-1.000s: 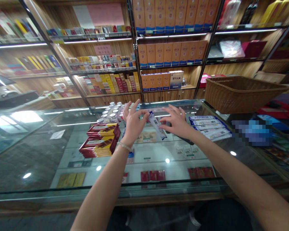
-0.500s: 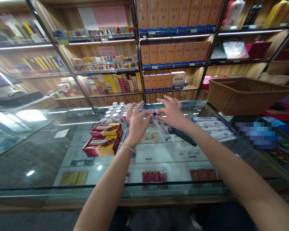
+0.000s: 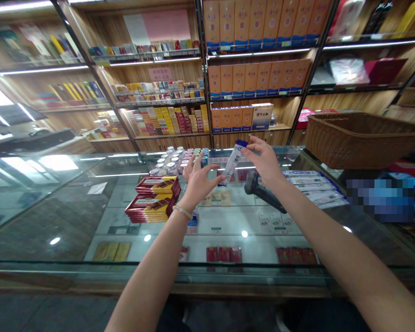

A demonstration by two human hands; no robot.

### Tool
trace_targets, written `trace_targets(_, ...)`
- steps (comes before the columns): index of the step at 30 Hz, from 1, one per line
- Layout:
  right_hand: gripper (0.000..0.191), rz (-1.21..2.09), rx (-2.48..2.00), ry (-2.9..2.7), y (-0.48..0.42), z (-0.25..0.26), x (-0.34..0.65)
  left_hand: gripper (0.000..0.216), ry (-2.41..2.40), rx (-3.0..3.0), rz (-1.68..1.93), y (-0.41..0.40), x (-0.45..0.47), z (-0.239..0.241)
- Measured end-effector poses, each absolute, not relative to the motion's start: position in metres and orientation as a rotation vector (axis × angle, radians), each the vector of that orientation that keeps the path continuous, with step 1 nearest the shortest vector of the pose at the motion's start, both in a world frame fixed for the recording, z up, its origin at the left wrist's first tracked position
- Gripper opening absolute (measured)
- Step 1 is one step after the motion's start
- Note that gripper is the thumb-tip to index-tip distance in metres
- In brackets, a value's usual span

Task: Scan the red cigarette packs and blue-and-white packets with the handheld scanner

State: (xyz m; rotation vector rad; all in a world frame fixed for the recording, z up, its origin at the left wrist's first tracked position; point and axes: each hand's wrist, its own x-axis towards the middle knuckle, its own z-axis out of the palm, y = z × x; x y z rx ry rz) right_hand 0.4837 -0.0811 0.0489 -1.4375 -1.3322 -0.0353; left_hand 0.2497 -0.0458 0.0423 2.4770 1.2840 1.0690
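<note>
My right hand point(image 3: 263, 159) pinches the blue upper end of a narrow white-and-blue packet point(image 3: 232, 161), which slants down to the left above the glass counter. At its lower end is my left hand point(image 3: 199, 182), open, with the fingers spread; the thumb tip meets or nearly meets the packet. Below my right hand lies a black handheld scanner point(image 3: 264, 193). Several similar packets point(image 3: 313, 186) lie side by side to its right. Stacked red-and-yellow chocolate wafer packs point(image 3: 154, 200) stand left of my left hand, with small white-capped bottles point(image 3: 169, 161) behind them.
The glass display counter point(image 3: 152, 251) holds small boxes beneath its top. A wicker basket point(image 3: 363, 143) stands at the right, beside a blurred-out blue patch point(image 3: 380, 198). Shelves of orange boxes point(image 3: 259, 78) and small cartons line the wall behind. A paper slip point(image 3: 97, 188) lies at the left.
The packet's blue end has risen to the right in my right hand, so the packet now tilts the other way. My left hand has let go of that end and opened.
</note>
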Motion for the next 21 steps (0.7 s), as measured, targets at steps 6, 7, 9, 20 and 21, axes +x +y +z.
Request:
trace_targets(6, 0.048, 0.051, -1.377, -1.324, -0.082, 0.046, 0.477, 0.018, 1.300, 2.473, 1.031, -0.049, 0.255, 0.041)
trace_targets(7, 0.048, 0.076, -1.357, -1.315, -0.083, 0.046, 0.476, 0.015, 1.309, 2.467, 1.024, -0.049, 0.256, 0.041)
trace_targets(9, 0.046, 0.119, -1.322, -1.295, -0.083, 0.046, 0.475, 0.012, 1.320, 2.459, 1.013, -0.049, 0.256, 0.041)
trace_targets(20, 0.028, 0.067, -1.543, -1.388, -0.107, 0.046, 0.494, 0.016, 1.251, 2.435, 1.052, -0.043, 0.246, 0.050)
trace_targets(21, 0.026, 0.077, -1.561, -1.399, -0.111, 0.045, 0.496, 0.016, 1.253, 2.432, 1.042, -0.043, 0.245, 0.051)
